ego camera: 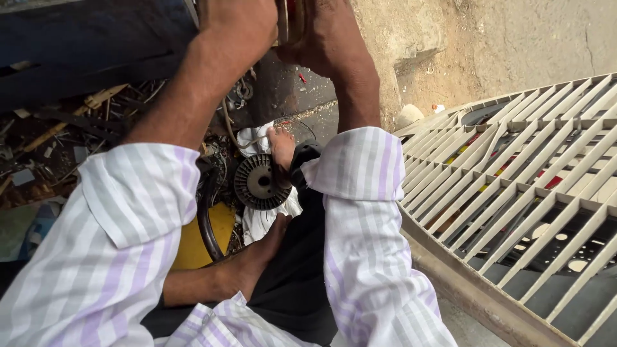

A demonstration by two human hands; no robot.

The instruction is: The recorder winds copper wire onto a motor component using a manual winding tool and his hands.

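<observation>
At the upper left of the frame a dark blue panel (83, 45) sits above a heap of scrap (58, 141) — splintered wood, wire ends, flat offcuts, all dusty and sharp-edged. Bare feet rest just beside it, so a shifted foot could well meet something that cuts.

The left hand (238, 22), at top centre, is clenched over a round metal part (290, 19) that the top edge of the frame cuts off; only a brass-coloured rim and a speck of red show. The right hand (321, 38) presses against its other side, fingers hidden, so whether it grips or merely braces cannot be told. Held that high and out of full view, the part could slip and drop onto the feet below.

Beneath the hands, at mid-frame, a dark ribbed disc (259, 183) with radial fins lies on crumpled white cloth (257, 222), and one foot (281, 146) touches its upper right rim — those fins look hard enough to pinch a toe if the disc rolls. A black hose (207, 225) curves over a yellow surface (193, 247) to its left.

At the right, a pale metal grille (514, 193) of slanted slats fans out over dark machinery, beside rough, sandy ground (514, 45).
</observation>
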